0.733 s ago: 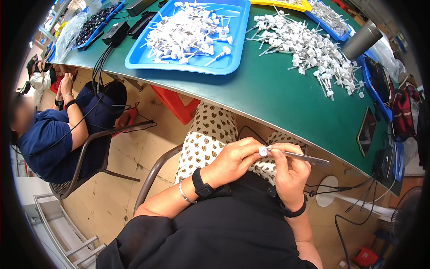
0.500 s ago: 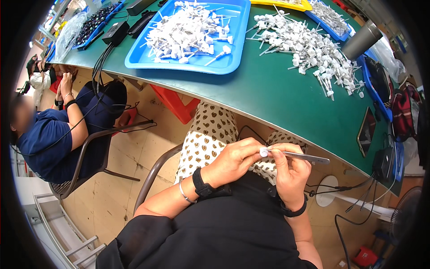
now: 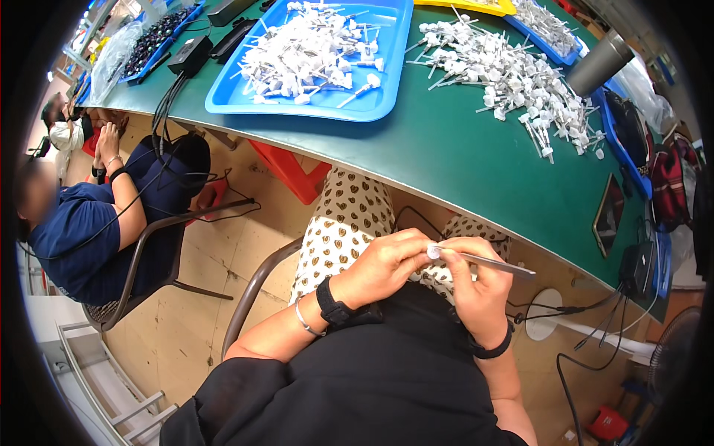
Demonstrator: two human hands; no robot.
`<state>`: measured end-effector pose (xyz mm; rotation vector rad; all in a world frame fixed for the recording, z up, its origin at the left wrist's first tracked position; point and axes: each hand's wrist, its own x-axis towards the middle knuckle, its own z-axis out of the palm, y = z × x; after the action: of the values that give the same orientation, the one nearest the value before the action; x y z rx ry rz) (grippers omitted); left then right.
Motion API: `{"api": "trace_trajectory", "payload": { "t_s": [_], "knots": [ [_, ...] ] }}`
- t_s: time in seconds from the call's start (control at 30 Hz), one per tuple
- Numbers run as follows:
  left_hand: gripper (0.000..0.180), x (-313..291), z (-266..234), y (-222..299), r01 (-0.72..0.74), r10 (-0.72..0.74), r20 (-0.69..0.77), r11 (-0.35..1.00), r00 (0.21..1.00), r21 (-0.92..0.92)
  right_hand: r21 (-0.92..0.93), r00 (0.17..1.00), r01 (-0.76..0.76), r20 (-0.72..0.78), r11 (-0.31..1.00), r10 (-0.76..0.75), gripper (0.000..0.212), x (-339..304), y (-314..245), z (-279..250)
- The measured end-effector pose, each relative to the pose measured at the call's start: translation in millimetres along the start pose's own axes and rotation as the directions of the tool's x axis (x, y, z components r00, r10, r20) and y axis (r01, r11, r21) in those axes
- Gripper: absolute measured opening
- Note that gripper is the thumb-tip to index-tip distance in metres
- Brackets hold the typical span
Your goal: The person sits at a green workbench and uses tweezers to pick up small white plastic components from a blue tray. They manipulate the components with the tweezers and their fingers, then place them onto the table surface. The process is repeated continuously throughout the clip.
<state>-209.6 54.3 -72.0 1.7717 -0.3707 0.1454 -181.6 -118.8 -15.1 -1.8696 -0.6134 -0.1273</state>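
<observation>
Over my lap, my left hand (image 3: 393, 260) pinches a small white round-headed part (image 3: 433, 252) between thumb and fingers. My right hand (image 3: 478, 286) is closed around metal tweezers (image 3: 497, 263), whose blunt end points off to the right. The tweezers' tips meet the white part, though the fingers partly hide the contact. Beyond my hands, a blue tray (image 3: 312, 113) on the green table (image 3: 439, 160) carries a heap of white-headed parts with thin metal pins (image 3: 305, 56). A second loose pile of such parts (image 3: 513, 74) lies directly on the table to the right.
A grey metal cylinder (image 3: 599, 65) stands beside the loose pile. Near the table's right edge lies a phone (image 3: 609, 215), close to a black power box (image 3: 637, 270) with cables. At the left, a co-worker in a dark blue shirt (image 3: 85, 238) sits on a chair.
Both hands have shifted slightly left with the white part and the tweezers. The tweezers' handle has turned a little, its free end now lower and further left.
</observation>
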Motion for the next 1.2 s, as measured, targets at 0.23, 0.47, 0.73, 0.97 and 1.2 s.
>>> {"api": "trace_trajectory", "payload": {
  "t_s": [0.23,0.47,0.73,0.97,1.2],
  "knots": [
    [0.020,3.1,-1.8,10.8,0.119,-0.114,0.034,0.960,0.993,-0.254,0.298,0.986,-0.095,-0.103,0.950,0.131,0.010,-11.7,6.1,-0.6],
    [0.020,1.9,-2.5,10.3,0.137,-0.128,0.053,0.955,0.990,-0.263,0.296,0.988,-0.077,-0.104,0.952,0.112,0.011,-14.1,8.0,-0.5],
    [0.020,1.8,-2.9,10.8,0.181,-0.163,0.081,0.923,0.983,-0.340,0.351,0.985,-0.067,-0.127,0.934,0.119,0.013,-14.4,7.9,1.4],
    [0.020,0.8,-4.3,8.4,0.235,-0.231,0.056,0.894,0.971,-0.381,0.394,0.977,-0.137,-0.100,0.909,0.190,0.014,-14.9,9.0,-1.6],
    [0.015,42.3,-62.8,45.6,-0.176,0.179,-0.114,0.984,0.977,0.042,0.468,0.967,-0.062,-0.191,0.882,0.170,0.013,-11.8,8.2,-13.1]
  ]
}}
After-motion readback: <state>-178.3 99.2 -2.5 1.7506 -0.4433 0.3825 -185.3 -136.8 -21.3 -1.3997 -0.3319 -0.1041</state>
